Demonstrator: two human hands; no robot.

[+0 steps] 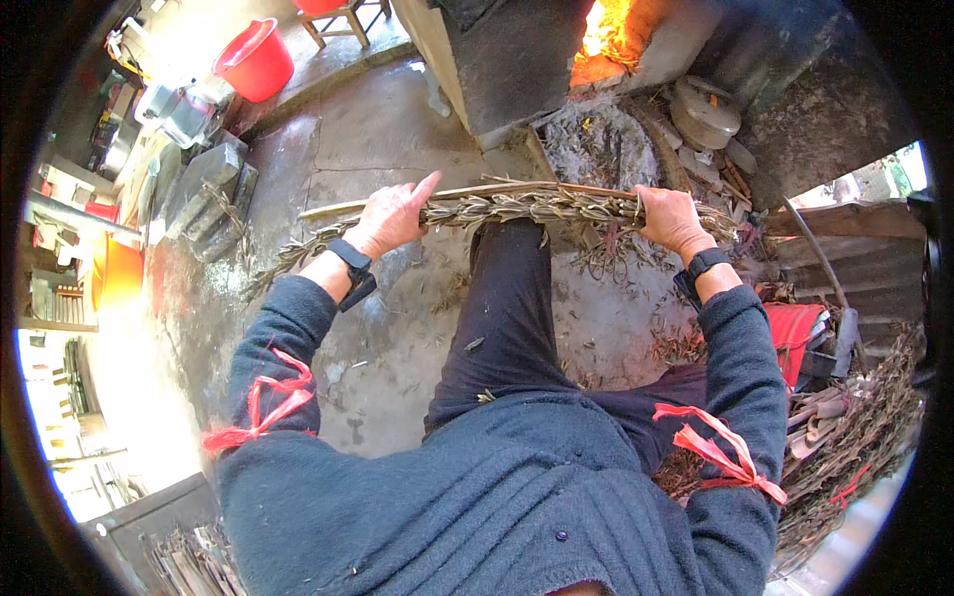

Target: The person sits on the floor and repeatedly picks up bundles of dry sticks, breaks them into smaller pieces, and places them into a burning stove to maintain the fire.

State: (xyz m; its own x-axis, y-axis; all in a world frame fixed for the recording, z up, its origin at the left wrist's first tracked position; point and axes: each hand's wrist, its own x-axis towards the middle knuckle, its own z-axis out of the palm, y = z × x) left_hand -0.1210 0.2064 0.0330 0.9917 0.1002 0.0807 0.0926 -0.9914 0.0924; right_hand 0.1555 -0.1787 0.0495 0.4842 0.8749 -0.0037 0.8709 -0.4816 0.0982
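A long bundle of dried leafy branches [522,207] lies crosswise over my raised knee. My left hand [391,216] grips it on the left, the index finger pointing out. Around its right part my right hand [673,218] is closed. A thin split stick [455,195] runs along the bundle's far side. The leafy tips spread past my left hand towards the floor. Beyond the bundle, a fire [610,37] burns in the opening of a stove [514,67], with grey ash [600,145] on the ground below it.
A lidded metal pot [705,112] stands right of the ash. Stacked grey blocks [212,186] and a red bucket [256,61] are at the left. Dry brushwood [857,447] is heaped at my right, beside a red cloth-like item [791,335]. Fallen leaves litter the concrete floor [387,328].
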